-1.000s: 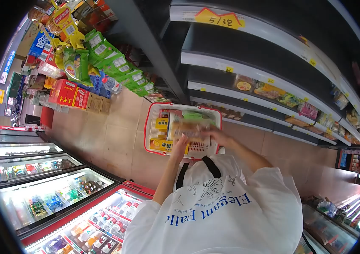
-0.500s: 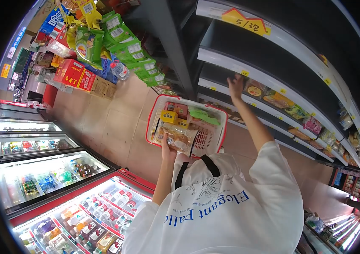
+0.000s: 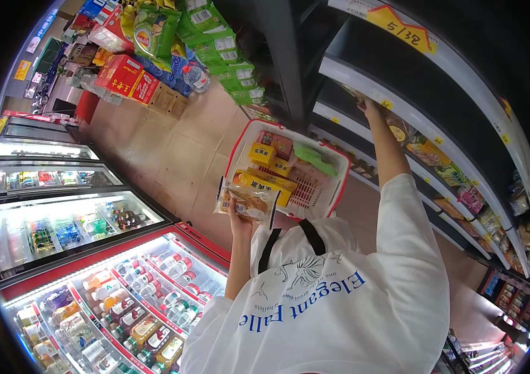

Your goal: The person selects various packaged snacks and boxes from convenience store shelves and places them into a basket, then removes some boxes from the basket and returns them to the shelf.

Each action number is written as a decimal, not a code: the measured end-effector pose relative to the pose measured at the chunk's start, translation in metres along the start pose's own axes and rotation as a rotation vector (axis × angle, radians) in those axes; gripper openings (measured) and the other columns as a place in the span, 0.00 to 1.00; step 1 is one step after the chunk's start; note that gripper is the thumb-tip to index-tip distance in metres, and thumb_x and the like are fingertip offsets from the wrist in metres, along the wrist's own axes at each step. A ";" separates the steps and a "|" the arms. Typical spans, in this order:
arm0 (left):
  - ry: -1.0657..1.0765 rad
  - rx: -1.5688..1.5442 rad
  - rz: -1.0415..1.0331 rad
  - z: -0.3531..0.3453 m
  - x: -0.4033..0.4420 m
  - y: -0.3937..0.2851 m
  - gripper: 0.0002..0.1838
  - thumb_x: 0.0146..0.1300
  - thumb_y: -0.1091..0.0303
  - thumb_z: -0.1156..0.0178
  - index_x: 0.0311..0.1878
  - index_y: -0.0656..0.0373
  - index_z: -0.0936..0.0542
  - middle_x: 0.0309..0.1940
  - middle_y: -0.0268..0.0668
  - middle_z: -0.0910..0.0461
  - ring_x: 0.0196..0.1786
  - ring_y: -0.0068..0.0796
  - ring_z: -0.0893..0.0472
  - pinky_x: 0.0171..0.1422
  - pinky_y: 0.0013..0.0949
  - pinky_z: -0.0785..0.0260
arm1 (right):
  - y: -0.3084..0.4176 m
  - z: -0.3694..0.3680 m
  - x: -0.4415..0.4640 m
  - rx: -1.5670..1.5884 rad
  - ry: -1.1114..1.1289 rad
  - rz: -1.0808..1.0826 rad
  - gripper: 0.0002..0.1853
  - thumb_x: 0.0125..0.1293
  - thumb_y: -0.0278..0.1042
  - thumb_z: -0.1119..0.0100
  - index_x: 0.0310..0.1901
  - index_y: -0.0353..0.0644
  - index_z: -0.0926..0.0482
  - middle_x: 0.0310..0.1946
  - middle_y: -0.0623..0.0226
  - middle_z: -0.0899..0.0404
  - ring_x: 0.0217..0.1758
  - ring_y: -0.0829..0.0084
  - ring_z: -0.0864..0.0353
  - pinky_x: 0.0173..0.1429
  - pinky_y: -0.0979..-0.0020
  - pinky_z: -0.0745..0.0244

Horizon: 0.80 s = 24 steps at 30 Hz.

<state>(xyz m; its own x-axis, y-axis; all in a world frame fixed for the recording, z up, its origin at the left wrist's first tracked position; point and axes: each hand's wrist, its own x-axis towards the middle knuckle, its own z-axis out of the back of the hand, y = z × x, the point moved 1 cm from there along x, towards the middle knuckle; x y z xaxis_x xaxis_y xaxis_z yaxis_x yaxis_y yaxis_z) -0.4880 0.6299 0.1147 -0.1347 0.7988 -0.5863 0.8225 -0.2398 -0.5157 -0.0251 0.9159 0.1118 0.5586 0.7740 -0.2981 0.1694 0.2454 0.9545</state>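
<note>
My left hand (image 3: pixel 240 216) grips a clear plastic bag of bread (image 3: pixel 251 204), held over the near left rim of a shopping basket. The white basket (image 3: pixel 308 194) has a red rim and stands in front of me. Inside it lie yellow boxes (image 3: pixel 262 153), a pinkish-red box (image 3: pixel 280 144) and a green item (image 3: pixel 315 159) whose kind I cannot make out. My right hand (image 3: pixel 368 108) reaches in beneath a shelf edge on the right, beside packaged food (image 3: pixel 398 132). Its fingers are partly hidden by the shelf, so their grip does not show.
Tiered white shelves (image 3: pixel 396 100) curve along the right, holding packaged food. Lit glass-topped freezers (image 3: pixel 77 230) and a drinks cooler (image 3: pixel 152 299) line the left. Green snack bags (image 3: pixel 227 56) hang ahead, near red cartons (image 3: pixel 126 78) and a water bottle (image 3: pixel 196 78) on the floor.
My left hand has lifted the bread bag out of the basket toward the left, uncovering a long yellow box. My right hand has moved from before the shelf to under its edge.
</note>
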 end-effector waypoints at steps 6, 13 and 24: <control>-0.008 -0.019 0.103 -0.012 -0.005 0.004 0.28 0.60 0.49 0.50 0.59 0.54 0.37 0.56 0.35 0.33 0.59 0.36 0.33 0.64 0.43 0.43 | -0.004 0.000 -0.024 0.369 0.148 -0.215 0.22 0.55 0.25 0.45 0.53 0.41 0.36 0.51 0.57 0.33 0.56 0.60 0.32 0.54 0.55 0.30; 0.084 0.043 0.161 -0.016 0.004 0.011 0.31 0.60 0.44 0.52 0.61 0.52 0.40 0.58 0.37 0.35 0.60 0.39 0.35 0.64 0.47 0.45 | -0.023 0.021 -0.097 0.731 0.411 -0.274 0.16 0.52 0.18 0.49 0.45 0.36 0.34 0.45 0.59 0.31 0.44 0.62 0.26 0.49 0.59 0.24; 0.246 0.119 0.257 -0.042 0.022 0.035 0.28 0.63 0.49 0.54 0.62 0.53 0.40 0.61 0.38 0.39 0.63 0.39 0.40 0.67 0.46 0.49 | -0.095 0.014 -0.317 0.600 0.853 -0.584 0.23 0.53 0.23 0.46 0.53 0.34 0.35 0.46 0.59 0.29 0.49 0.71 0.26 0.50 0.69 0.27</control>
<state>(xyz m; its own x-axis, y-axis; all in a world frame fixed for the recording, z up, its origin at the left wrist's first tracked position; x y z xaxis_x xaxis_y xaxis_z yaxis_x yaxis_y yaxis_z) -0.4393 0.6629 0.1102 0.2164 0.8094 -0.5458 0.7400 -0.5007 -0.4491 -0.2067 0.6395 0.1157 -0.4095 0.8297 -0.3792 0.6972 0.5527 0.4565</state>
